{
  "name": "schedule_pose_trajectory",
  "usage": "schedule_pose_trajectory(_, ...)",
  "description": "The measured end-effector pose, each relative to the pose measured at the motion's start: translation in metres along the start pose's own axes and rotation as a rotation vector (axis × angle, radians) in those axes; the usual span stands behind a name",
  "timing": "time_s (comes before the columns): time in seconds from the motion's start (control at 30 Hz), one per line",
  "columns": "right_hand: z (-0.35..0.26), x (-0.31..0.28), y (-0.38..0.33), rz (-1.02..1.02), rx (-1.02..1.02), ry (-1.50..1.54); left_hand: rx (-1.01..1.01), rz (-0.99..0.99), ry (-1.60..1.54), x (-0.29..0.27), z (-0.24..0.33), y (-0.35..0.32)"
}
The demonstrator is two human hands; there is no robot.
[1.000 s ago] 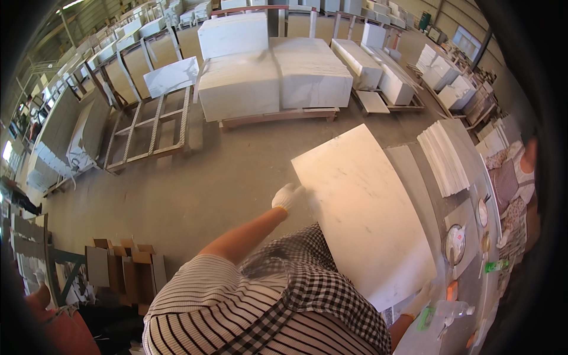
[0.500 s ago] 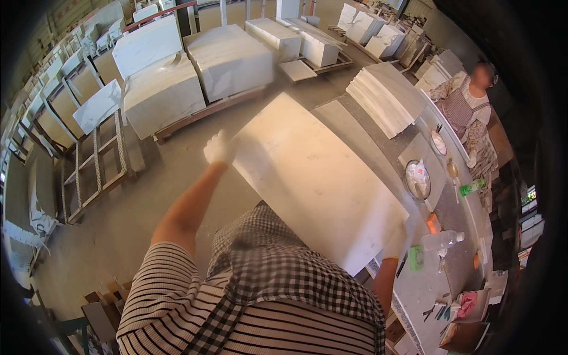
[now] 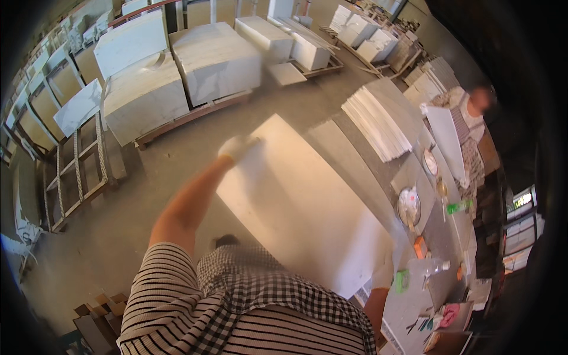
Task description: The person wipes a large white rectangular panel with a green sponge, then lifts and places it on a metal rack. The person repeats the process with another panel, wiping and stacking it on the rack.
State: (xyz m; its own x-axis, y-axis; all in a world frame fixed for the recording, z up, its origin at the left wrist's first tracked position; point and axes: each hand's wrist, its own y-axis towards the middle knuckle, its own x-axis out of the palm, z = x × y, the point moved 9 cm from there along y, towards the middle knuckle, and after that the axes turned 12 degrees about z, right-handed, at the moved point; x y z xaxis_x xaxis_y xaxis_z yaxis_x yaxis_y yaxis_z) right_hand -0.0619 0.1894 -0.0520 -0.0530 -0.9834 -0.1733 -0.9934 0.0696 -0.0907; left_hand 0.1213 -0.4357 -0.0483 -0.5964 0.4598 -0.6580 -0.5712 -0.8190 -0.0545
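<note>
A large pale slab, seemingly marble (image 3: 307, 207), lies slanted in front of my body, its right side over the worktable (image 3: 408, 307). My left hand (image 3: 238, 148), in a whitish glove, is at the slab's far left edge. Its fingers look stretched over the face, though they are blurred. At the slab's near right corner is my right hand (image 3: 381, 275), gloved too and washed out by glare. It appears closed on that edge; its fingertips are hidden.
The worktable holds a metal bowl (image 3: 409, 207), a clear plastic bottle (image 3: 435, 267), an orange block (image 3: 420, 247), a green block (image 3: 402, 280) and a slab stack (image 3: 378, 121). A co-worker (image 3: 470, 118) is on its far side. Stone blocks (image 3: 216, 56) and a metal rack (image 3: 77, 171) stand left.
My left hand has moved rightward from beside the slab's edge onto its face. The slab has barely shifted against the table. The co-worker has leaned down, with a white panel now more visible.
</note>
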Motion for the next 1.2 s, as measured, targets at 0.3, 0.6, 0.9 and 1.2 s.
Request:
schedule_pose_trajectory(0.3, 0.013, -0.004, 0.009, -0.081, 0.028, 0.001, -0.369, -0.015, -0.119, -0.018, -0.078, -0.003)
schedule_pose_trajectory(0.6, -0.075, 0.191, -0.033, -0.395, -0.018, -0.094, -0.836, 0.472, -0.453, -0.171, -0.278, -0.147)
schedule_pose_trajectory(0.9, -0.157, 0.442, -0.225, -0.764, -0.128, -0.077, -1.282, 1.187, -0.680, -0.280, -0.422, -0.420)
schedule_pose_trajectory(1.2, -0.219, 0.605, -0.425, -1.231, -0.553, -0.013, -1.212, 1.856, -1.104, -0.275, -0.454, -0.610)
